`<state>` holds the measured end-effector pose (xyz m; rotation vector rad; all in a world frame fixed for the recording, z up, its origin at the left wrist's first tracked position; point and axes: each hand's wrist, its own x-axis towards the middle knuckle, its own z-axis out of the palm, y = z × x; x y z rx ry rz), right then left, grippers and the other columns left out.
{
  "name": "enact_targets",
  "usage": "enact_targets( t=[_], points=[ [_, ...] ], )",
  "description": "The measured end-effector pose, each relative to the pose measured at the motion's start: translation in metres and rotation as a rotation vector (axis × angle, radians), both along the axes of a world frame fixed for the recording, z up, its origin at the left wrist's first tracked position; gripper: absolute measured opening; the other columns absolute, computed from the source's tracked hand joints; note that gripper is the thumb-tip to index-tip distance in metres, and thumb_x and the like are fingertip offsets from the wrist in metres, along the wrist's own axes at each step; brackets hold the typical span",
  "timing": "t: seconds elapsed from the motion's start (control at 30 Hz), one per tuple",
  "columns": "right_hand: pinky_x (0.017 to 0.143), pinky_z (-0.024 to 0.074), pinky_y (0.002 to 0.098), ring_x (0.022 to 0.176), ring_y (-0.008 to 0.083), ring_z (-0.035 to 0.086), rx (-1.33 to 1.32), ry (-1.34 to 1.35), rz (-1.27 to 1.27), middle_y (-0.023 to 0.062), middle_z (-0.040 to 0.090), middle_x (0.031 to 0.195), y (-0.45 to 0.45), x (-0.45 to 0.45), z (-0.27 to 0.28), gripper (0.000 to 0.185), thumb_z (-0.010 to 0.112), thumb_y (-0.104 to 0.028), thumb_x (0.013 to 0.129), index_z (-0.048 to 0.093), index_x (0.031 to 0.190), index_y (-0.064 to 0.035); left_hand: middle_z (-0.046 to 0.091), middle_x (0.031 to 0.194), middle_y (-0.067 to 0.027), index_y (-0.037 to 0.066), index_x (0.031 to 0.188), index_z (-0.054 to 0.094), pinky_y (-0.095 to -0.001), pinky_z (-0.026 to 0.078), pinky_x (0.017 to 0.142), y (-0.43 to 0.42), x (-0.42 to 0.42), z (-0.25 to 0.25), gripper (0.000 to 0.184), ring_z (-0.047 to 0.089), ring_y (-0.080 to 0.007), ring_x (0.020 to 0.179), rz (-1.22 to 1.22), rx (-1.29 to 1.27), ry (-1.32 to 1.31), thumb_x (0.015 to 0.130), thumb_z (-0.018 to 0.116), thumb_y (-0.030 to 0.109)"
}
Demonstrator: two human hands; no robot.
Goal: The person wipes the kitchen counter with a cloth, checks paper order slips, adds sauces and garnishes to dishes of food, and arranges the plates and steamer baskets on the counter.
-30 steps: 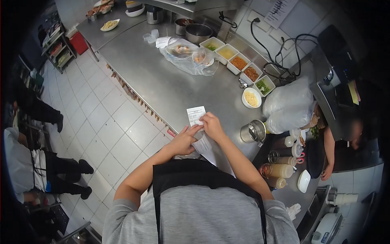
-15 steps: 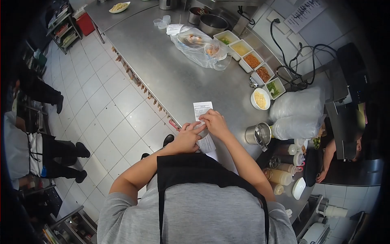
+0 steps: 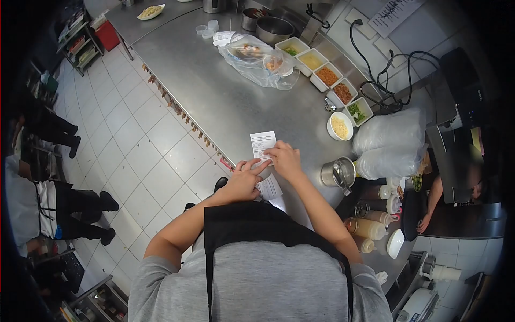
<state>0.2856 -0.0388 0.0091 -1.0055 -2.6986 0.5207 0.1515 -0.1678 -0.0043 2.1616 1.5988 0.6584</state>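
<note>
A printed paper slip (image 3: 262, 142) lies on the steel counter (image 3: 214, 107) in front of me. My right hand (image 3: 286, 160) pinches its lower right part. My left hand (image 3: 244, 180) is at the slip's lower edge, its index finger stretched out and touching near the right fingertips. A second printed slip (image 3: 270, 187) shows below, partly hidden by my left hand; whether that hand grips it is unclear. To the right of my hands stands a metal pot (image 3: 338, 173) with a utensil inside.
Food tubs (image 3: 327, 75), a white bowl (image 3: 340, 126), a clear bag (image 3: 257, 59) and a wrapped stack (image 3: 389, 142) stand along the back and right. Squeeze bottles (image 3: 370, 228) are nearer right. A co-worker's hand (image 3: 424, 221) shows beyond. People stand at the left.
The whole view has shifted with my head. Both hands stay at the slip, with only small finger movements. The second slip shows more fully below my hands than half a second ago.
</note>
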Motion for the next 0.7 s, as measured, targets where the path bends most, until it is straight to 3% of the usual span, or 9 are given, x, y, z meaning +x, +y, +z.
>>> enact_targets(
  t=[0.1, 0.17, 0.27, 0.33, 0.4, 0.5, 0.57, 0.67, 0.7],
  points=[
    [0.074, 0.0406, 0.0436, 0.093, 0.0195, 0.055, 0.071, -0.095, -0.118, -0.0001, 0.055, 0.087, 0.015, 0.008, 0.010, 0.019, 0.057, -0.012, 0.079, 0.070, 0.089, -0.0206, 0.030, 0.145, -0.0062, 0.002, 0.079, 0.069, -0.0480, 0.027, 0.099, 0.001, 0.000, 0.001, 0.027, 0.031, -0.0309, 0.127, -0.001, -0.006, 0.013, 0.056, 0.062, 0.014],
    [0.077, 0.0438, 0.0442, 0.097, 0.0234, 0.055, -0.200, 0.128, -0.156, 0.0039, 0.055, 0.094, 0.022, 0.010, 0.011, 0.019, 0.057, -0.015, 0.082, 0.068, 0.097, -0.0180, 0.030, 0.145, -0.0061, 0.002, 0.078, 0.069, -0.0480, 0.027, 0.099, 0.001, 0.001, -0.001, 0.026, 0.031, -0.0310, 0.127, -0.005, 0.010, -0.007, 0.055, 0.062, 0.014],
    [0.082, 0.0431, 0.0424, 0.095, 0.0306, 0.054, 0.010, 0.221, -0.318, 0.0132, 0.058, 0.091, 0.028, 0.004, -0.010, 0.018, 0.063, -0.019, 0.079, 0.067, 0.093, -0.0069, 0.030, 0.145, -0.0062, 0.003, 0.076, 0.068, -0.0482, 0.027, 0.099, 0.001, -0.003, -0.002, 0.024, 0.031, -0.0312, 0.127, -0.010, 0.012, -0.020, 0.055, 0.063, 0.014],
    [0.084, 0.0425, 0.0429, 0.097, 0.0337, 0.053, -0.028, -0.024, -0.349, 0.0187, 0.058, 0.097, 0.026, -0.006, -0.009, 0.028, 0.070, -0.024, 0.073, 0.065, 0.090, -0.0028, 0.034, 0.143, -0.0073, 0.005, 0.081, 0.069, -0.0498, 0.030, 0.097, 0.004, -0.004, -0.003, 0.028, 0.034, -0.0317, 0.126, -0.029, 0.024, 0.042, 0.055, 0.065, 0.015],
    [0.086, 0.0411, 0.0418, 0.096, 0.0331, 0.052, 0.099, 0.043, -0.317, 0.0166, 0.060, 0.096, 0.032, -0.012, -0.044, 0.033, 0.077, -0.025, 0.061, 0.064, 0.082, -0.0036, 0.036, 0.142, -0.0098, 0.003, 0.082, 0.068, -0.0502, 0.030, 0.097, 0.008, -0.011, -0.006, 0.031, 0.035, -0.0337, 0.125, -0.067, -0.046, 0.009, 0.055, 0.065, 0.018],
    [0.086, 0.0423, 0.0409, 0.097, 0.0312, 0.054, 0.056, 0.037, -0.342, 0.0153, 0.061, 0.097, 0.044, -0.024, -0.074, 0.020, 0.070, -0.019, 0.064, 0.067, 0.078, -0.0052, 0.060, 0.113, -0.0156, 0.001, 0.119, 0.053, -0.0399, 0.040, 0.093, 0.022, -0.026, -0.002, 0.063, 0.052, -0.0343, 0.110, -0.087, -0.058, -0.499, 0.059, 0.064, 0.016],
    [0.084, 0.0466, 0.0418, 0.101, 0.0316, 0.055, -0.116, -0.018, -0.407, 0.0172, 0.061, 0.101, 0.042, -0.024, -0.046, 0.015, 0.061, -0.012, 0.069, 0.067, 0.079, -0.0038, 0.065, 0.101, -0.0114, -0.003, 0.103, 0.062, -0.0321, 0.046, 0.084, 0.022, -0.055, 0.000, 0.033, 0.061, -0.0217, 0.090, 0.027, -0.316, -0.641, 0.070, 0.059, 0.005],
    [0.085, 0.0456, 0.0455, 0.106, 0.0337, 0.053, -0.281, -0.057, -0.368, 0.0196, 0.057, 0.108, 0.043, -0.024, -0.023, 0.025, 0.065, -0.017, 0.073, 0.064, 0.092, 0.0006, 0.064, 0.092, -0.0122, -0.004, 0.090, 0.064, -0.0318, 0.049, 0.080, 0.031, -0.080, 0.041, 0.018, 0.061, -0.0197, 0.084, 0.190, -0.355, -0.885, 0.077, 0.057, 0.005],
    [0.085, 0.0456, 0.0455, 0.106, 0.0337, 0.053, -0.275, -0.045, -0.411, 0.0196, 0.057, 0.108, 0.037, -0.022, -0.025, 0.025, 0.065, -0.017, 0.073, 0.064, 0.092, 0.0006, 0.062, 0.087, -0.0113, -0.005, 0.089, 0.062, -0.0311, 0.051, 0.076, 0.035, -0.088, 0.042, 0.016, 0.061, -0.0190, 0.079, 0.214, -0.373, -1.140, 0.077, 0.056, 0.003]
  ],
)
